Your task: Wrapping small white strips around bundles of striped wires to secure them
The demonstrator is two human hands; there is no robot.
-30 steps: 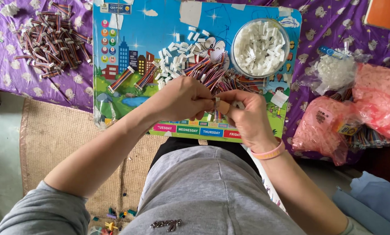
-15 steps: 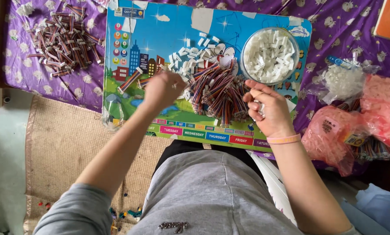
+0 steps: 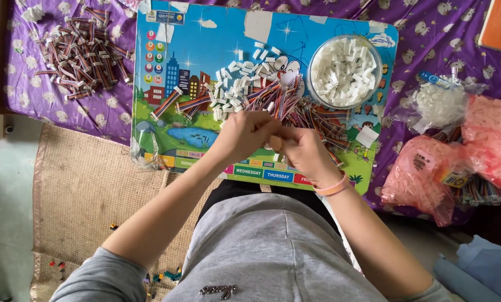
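Note:
My left hand (image 3: pixel 245 134) and my right hand (image 3: pixel 302 152) meet over the near edge of a colourful picture board (image 3: pixel 205 61). Their fingertips pinch a small ribbon wire piece between them, which the fingers mostly hide. A pink band circles my right wrist. Just beyond the hands lies a heap of multi-coloured ribbon wires (image 3: pixel 312 114). Loose white connector housings (image 3: pixel 239 84) are scattered to its left. A clear round bowl (image 3: pixel 373 56) full of white housings stands at the board's far right.
A second pile of ribbon wires (image 3: pixel 80 50) lies on the purple cloth at the far left. Pink plastic bags (image 3: pixel 424 173) and a clear bag of white parts (image 3: pixel 438 103) sit to the right. A woven mat (image 3: pixel 77 196) covers the floor on the near left.
Half a second ago my hands were apart, the left one out over the board's wires. Now both have come back together at the board's near edge.

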